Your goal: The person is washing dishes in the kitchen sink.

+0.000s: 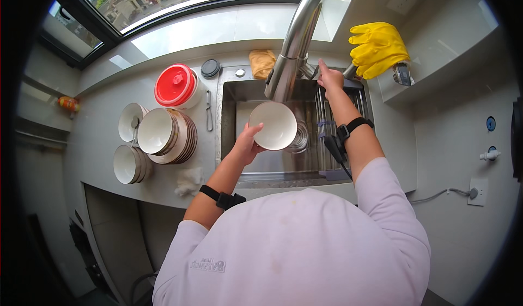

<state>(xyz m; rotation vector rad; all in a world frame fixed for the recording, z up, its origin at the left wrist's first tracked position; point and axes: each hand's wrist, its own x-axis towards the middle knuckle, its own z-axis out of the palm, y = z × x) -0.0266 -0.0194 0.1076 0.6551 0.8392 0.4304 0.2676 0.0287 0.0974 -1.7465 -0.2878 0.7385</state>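
Observation:
My left hand (248, 144) grips the rim of a white ceramic bowl (273, 126), thumb inside, over the stainless steel sink (253, 169). Above the bowl's back rim is the spout of the metal faucet (286, 69). My right hand (330, 78) is at the faucet's lever handle (314, 72), fingers partly extended; whether it touches the lever is hard to tell. Beneath my right forearm, a metal drying rack (325, 142) spans the sink's right part. Whether water is running cannot be told.
Left on the counter (98, 142) are stacked bowls (155, 131), plates (186, 142), a red-lidded container (175, 85), a peeler-like metal utensil (209, 112) and a crumpled white cloth (190, 181). Behind the sink lie an orange cloth (262, 63) and a dark round lid (210, 68); yellow rubber gloves (380, 50) hang right.

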